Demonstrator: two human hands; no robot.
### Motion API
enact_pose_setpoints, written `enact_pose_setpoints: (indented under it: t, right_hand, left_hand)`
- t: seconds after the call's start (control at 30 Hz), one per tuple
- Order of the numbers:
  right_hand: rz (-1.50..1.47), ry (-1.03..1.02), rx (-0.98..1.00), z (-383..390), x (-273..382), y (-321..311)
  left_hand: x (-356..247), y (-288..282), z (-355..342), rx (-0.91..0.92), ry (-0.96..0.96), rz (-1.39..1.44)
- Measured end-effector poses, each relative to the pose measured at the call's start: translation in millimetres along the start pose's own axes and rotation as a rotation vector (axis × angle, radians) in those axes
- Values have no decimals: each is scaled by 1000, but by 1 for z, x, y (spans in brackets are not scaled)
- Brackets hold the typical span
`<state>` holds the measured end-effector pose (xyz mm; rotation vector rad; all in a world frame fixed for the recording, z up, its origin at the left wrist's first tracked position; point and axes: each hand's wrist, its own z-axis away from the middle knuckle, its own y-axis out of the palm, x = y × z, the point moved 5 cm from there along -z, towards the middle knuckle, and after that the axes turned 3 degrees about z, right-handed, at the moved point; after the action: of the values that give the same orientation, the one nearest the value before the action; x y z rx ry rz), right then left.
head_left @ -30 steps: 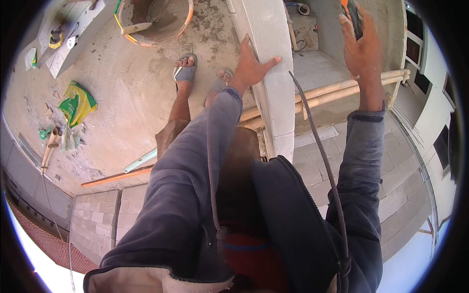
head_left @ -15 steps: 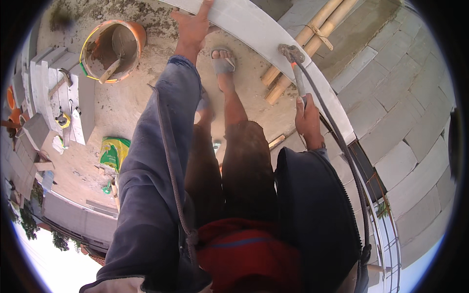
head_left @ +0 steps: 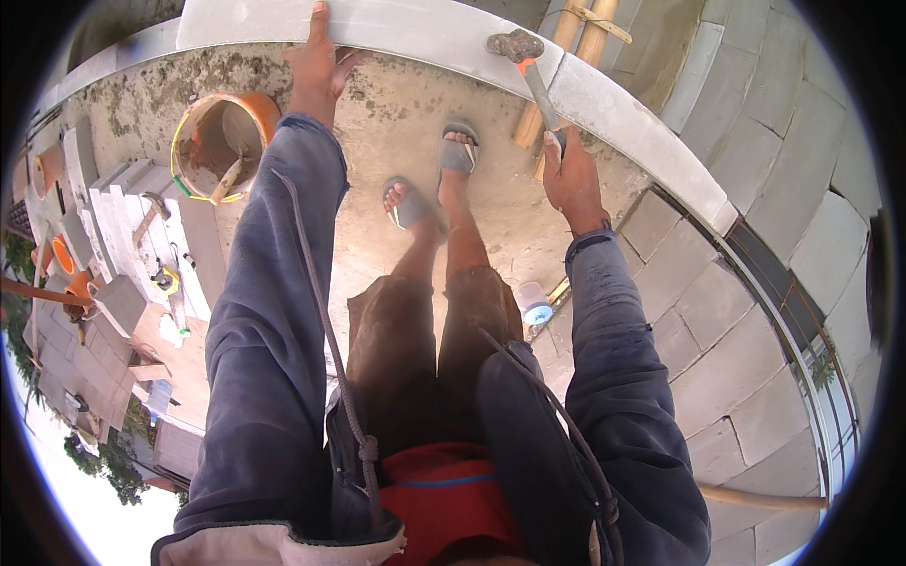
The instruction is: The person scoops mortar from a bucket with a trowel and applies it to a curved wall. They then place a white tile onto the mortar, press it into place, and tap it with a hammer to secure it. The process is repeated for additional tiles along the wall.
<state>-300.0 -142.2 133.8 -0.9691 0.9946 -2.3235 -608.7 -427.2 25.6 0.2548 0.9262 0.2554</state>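
My left hand (head_left: pixel 316 75) presses against the near side of a long pale grey block (head_left: pixel 415 24) on a low wall. Its fingers are spread, one reaching up onto the block's top. My right hand (head_left: pixel 573 179) is closed round the handle of a hammer (head_left: pixel 536 83) with an orange band below its dark head. The hammer head hovers over or rests on the block near the joint with the adjoining block (head_left: pixel 632 118); I cannot tell which.
An orange bucket (head_left: pixel 261 111) holding mortar and a trowel (head_left: pixel 226 179) stands left of my feet. Beyond it are stacked blocks (head_left: pixel 198 226) with another hammer (head_left: pixel 151 217) on top. Bamboo poles (head_left: pixel 593 38) lean by the wall. A block wall (head_left: pixel 746 123) rises at right.
My view has shifted, bringing more of the wall's left end and both sandalled feet into sight. Both hands appear further left; the right still grips the hammer, the left still touches the block.
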Motion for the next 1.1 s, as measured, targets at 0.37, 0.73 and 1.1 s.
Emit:
enact_pose_setpoints:
  t: [0.37,0.73,1.1]
  right_hand:
    - [-49,-75,-37,27,8,-38]
    - [-145,-4,4,11,-9,-25]
    - [-97,-55,8,15,-4,-47]
  left_hand:
    - [38,42,55,46,-180,49]
    - [79,81,89,-17,-196,232]
    - [73,82,94,-23,-219,154]
